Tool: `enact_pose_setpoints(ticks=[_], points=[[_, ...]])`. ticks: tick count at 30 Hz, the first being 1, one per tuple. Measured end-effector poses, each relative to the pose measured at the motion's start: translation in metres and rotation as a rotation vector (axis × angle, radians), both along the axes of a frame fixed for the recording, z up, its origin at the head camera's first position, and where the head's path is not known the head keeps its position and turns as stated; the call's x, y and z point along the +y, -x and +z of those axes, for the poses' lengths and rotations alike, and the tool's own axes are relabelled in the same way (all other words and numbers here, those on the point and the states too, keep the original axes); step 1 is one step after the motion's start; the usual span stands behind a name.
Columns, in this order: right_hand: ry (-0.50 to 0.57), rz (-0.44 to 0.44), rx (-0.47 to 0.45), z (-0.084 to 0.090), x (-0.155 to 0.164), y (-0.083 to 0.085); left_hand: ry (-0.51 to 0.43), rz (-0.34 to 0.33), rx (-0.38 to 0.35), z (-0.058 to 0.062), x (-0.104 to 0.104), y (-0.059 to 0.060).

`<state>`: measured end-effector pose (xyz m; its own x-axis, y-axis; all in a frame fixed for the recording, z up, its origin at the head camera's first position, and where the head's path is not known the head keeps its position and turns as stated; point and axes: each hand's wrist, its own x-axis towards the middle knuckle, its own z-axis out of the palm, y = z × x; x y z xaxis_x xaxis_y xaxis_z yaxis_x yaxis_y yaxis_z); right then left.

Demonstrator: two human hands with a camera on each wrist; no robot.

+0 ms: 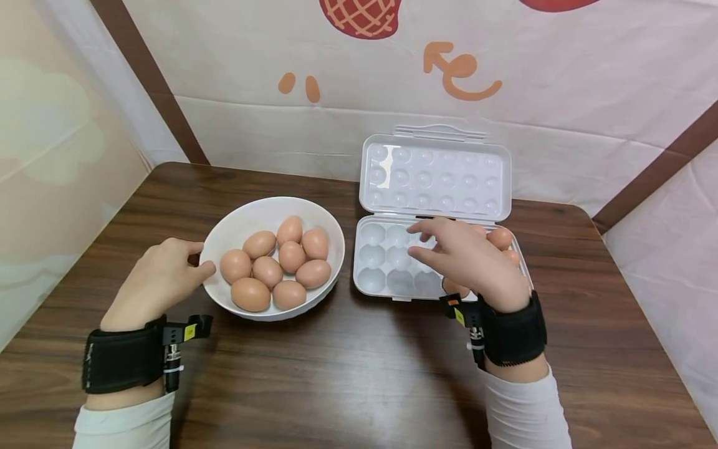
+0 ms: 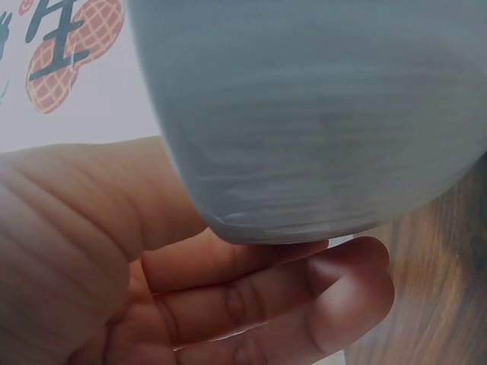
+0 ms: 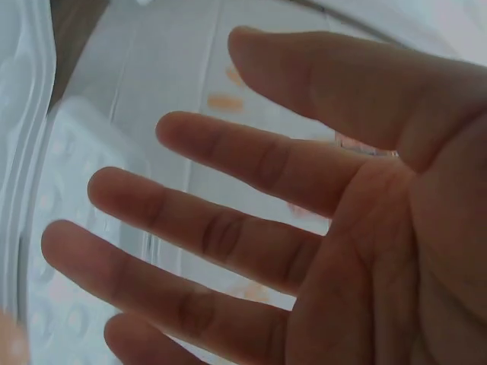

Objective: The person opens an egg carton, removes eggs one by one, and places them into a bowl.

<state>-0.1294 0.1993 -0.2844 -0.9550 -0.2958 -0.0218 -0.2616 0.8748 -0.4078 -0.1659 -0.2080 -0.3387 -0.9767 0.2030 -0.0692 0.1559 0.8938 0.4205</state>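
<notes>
Eggs piled in bowl, centre-left of head frame; nine countable there. Bowl white, round, standing on table.

Left hand at left rim of bowl, lower-left of frame. Wrist low over table, forearm coming up from bottom edge, black strap with camera at wrist. Thumb laid against outer rim, tip pointing right. Fingers curled under and round bowl's outer wall, touching it; visible in lower half of left wrist frame, bowl filling top. Grip tightness: cannot tell.

Tray right of centre, white plastic, lid hinged open and standing up behind, toward upper middle. Left cups of tray bare. Several more eggs seated in right-hand cups, partly hidden by hand; exact count cannot tell.

Right hand hovering above tray's middle, palm down, fingertips pointing to frame left. Forearm in from lower right, same black strap at wrist. Fingers straight, spread apart, thumb out at top; holding nothing, palm bare in right wrist frame. Contact with tray: cannot tell. Tray lid blurred behind fingers at left of that frame.

Bowl and tray near each other, not touching.
</notes>
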Motion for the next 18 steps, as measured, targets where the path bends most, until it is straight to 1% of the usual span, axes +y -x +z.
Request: enact_pose_setpoints(ticks=[3,5,7,10,15,17,18], points=[[0.037,-0.064,0.01,-0.008,0.015,-0.011,0.002,-0.004,0.01,0.0,-0.002,0.0],[0.05,-0.088,0.014,-0.012,0.024,-0.017,-0.003,-0.005,0.017,0.001,0.0,0.001],[0.037,-0.107,0.008,-0.015,0.031,-0.02,-0.007,-0.005,0.022,0.001,0.001,0.001],[0.02,-0.113,-0.004,-0.02,0.037,-0.02,-0.006,-0.001,0.014,0.001,0.002,0.002],[0.029,-0.164,-0.117,-0.031,0.043,-0.015,0.003,0.005,-0.008,0.0,0.001,0.001],[0.093,-0.197,-0.2,-0.037,0.043,-0.012,0.005,0.009,-0.007,0.0,0.0,0.0],[0.092,-0.224,-0.22,-0.04,0.043,-0.011,0.005,0.009,-0.005,0.0,0.0,0.0]])
